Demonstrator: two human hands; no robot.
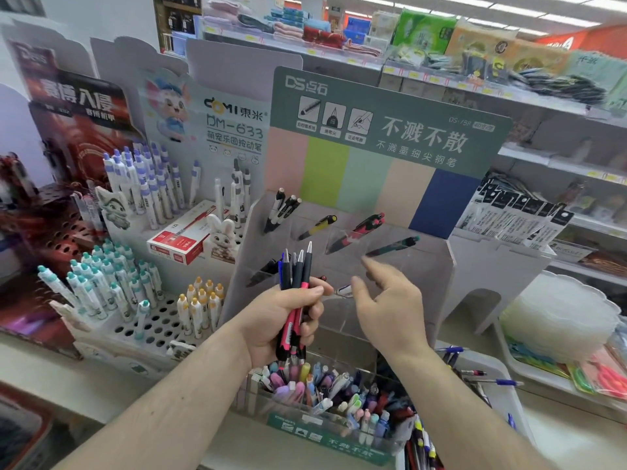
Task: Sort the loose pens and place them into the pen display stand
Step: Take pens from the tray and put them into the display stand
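- The left hand point(286, 317) grips a bundle of pens point(294, 293), fingers curled round their middles; the long axes run nearly upright, silvery tips uppermost, pink-and-black barrels below the fist.
- The right hand point(386, 300) hovers just beside it, empty, fingers loosely spread and reaching forward; it is blurred.
- The pen display stand point(437, 266), pale card with clear plastic pockets, rises directly beyond both hands; the right hand is nearer its open pockets.
- Pens already slotted there lean up to the right: a yellow pen point(319, 226), a red-patterned pen point(359, 232), a green pen point(393, 247).
- Below the wrists, a clear bin point(325, 432) holds jumbled pastel pens.
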